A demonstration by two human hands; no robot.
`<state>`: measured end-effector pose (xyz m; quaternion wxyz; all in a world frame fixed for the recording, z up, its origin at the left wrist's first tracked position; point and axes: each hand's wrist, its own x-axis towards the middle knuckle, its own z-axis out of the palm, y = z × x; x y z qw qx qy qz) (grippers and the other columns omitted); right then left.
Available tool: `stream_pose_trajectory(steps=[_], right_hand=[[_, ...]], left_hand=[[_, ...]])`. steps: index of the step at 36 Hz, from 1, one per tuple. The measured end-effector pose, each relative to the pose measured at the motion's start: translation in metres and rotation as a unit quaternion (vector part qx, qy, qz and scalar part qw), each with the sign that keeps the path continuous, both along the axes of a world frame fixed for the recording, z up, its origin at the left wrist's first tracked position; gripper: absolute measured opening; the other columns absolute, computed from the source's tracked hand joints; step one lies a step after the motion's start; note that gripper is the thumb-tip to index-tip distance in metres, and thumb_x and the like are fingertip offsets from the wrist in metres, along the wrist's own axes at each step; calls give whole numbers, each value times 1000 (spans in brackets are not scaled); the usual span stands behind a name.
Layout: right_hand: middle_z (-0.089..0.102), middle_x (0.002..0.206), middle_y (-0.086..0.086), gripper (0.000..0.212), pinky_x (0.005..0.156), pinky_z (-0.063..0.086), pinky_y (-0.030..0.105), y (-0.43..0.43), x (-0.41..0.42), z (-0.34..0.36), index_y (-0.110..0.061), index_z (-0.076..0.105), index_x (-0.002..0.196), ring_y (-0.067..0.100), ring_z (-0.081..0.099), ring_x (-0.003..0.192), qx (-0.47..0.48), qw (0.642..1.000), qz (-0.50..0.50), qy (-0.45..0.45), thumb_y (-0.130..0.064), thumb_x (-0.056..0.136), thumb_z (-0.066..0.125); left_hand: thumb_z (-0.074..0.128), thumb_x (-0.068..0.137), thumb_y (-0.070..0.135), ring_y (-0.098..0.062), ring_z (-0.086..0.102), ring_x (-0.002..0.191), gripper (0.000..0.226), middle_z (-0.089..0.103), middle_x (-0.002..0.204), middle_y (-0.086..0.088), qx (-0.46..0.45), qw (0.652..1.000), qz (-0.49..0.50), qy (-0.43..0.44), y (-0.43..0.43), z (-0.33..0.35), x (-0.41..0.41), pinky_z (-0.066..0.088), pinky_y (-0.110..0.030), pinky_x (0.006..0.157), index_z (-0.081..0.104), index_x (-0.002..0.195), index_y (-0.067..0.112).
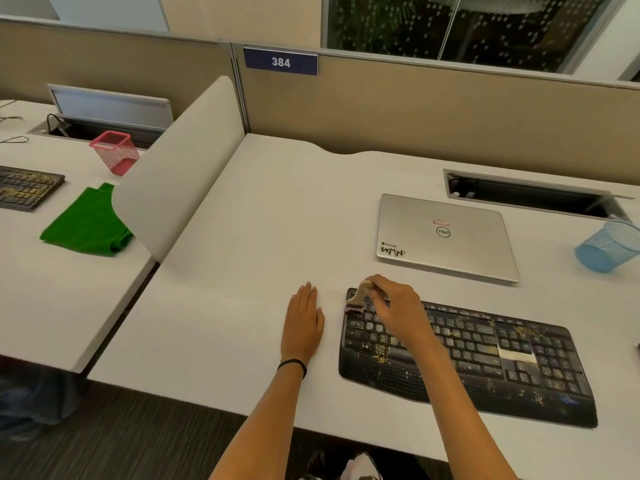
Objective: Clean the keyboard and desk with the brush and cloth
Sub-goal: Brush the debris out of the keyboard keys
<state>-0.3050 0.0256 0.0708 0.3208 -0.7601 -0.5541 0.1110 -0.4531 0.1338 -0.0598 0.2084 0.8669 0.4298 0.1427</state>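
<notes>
The right hand [394, 306] grasps a small pale brush [356, 299], fingers curled round its handle, with the bristle end down on the far left corner of the black keyboard [485, 368]. The left hand [304, 323] lies released, palm flat on the white desk [259, 237], just beside the keyboard's left end and holding nothing.

The keyboard lies at 3 o'clock from the left hand. Its long axis runs from about 10 o'clock, where the brush sits, down to 4 o'clock at the number pad. Yellowish crumbs [379, 355] are scattered over the keys and palm rest, thickest near the lower left keys and again around the number pad at the 4 o'clock end. Brushing looks barely begun. The sweep most likely has to travel along that long axis toward 4 o'clock, away from the left hand, so the right hand is the one placed for it.

The green cloth [83, 223] is well apart, at 10 o'clock from the hands. It lies on the neighbouring desk [52, 289] beyond the curved divider [180, 168], and the left hand is the nearer one. A closed silver Dell laptop [443, 237] rests at 12 o'clock from the keyboard, close enough that crumbs flicked forward could land against it.
</notes>
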Motion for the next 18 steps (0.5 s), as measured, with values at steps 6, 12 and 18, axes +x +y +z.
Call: stream_pose_trajectory(steps=[6,12,18], right_hand=[[65,81,-10,13,52,41,10,-12,2,-8,-14,63,100,0,56,58,38,999,-12,32,-10,91,55],[64,80,-13,14,59,42,9,-23,12,-3,-17,64,97,-5,59,71,44,992,-42,110,-9,91,54],[64,83,-13,16,63,44,10,-26,15,-2,-23,62,97,-1,60,73,56,989,-79,109,-9,91,55]], left_hand=[[30,101,21,-14,8,145,50,15,157,-3,-3,1000,1,-2,1,-2,0,-13,-16,110,20,149,11],[30,101,21,-15,9,145,51,15,157,-4,-4,1000,-2,-1,1,-3,0,-11,-18,112,19,149,10],[31,101,20,-15,9,145,50,15,157,-5,-5,1000,-4,-6,0,-3,0,-9,-19,112,19,149,10]])
